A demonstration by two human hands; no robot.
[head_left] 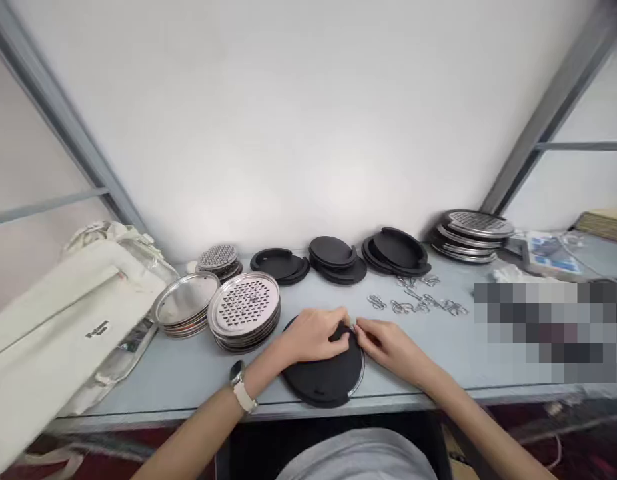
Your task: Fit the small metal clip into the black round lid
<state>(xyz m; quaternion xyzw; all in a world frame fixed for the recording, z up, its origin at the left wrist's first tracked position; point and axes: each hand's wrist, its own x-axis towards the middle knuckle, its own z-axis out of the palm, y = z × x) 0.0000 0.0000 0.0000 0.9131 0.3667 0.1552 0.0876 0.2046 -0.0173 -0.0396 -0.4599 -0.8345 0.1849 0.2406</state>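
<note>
A black round plastic disc (322, 381) lies at the front of the table, with a shiny metal rim showing along its right side. My left hand (315, 335) rests over its upper part, fingers curled and gripping it. At the disc's upper right edge, the fingertips of my right hand (388, 347) are pinched together. A tiny shiny bit shows by those fingertips, too small to name. Beyond the hands lie several bent metal wire clips (423, 305). To the left of the disc stands a stack of round metal grater plates (245, 307).
Round metal pieces (185, 303) and smaller grater plates (218, 259) are stacked at left, beside a white bag (108, 293). Black round discs (333, 253) lie along the wall. Another metal plate stack (471, 233) stands at back right. Grey frame posts flank the table (183, 380).
</note>
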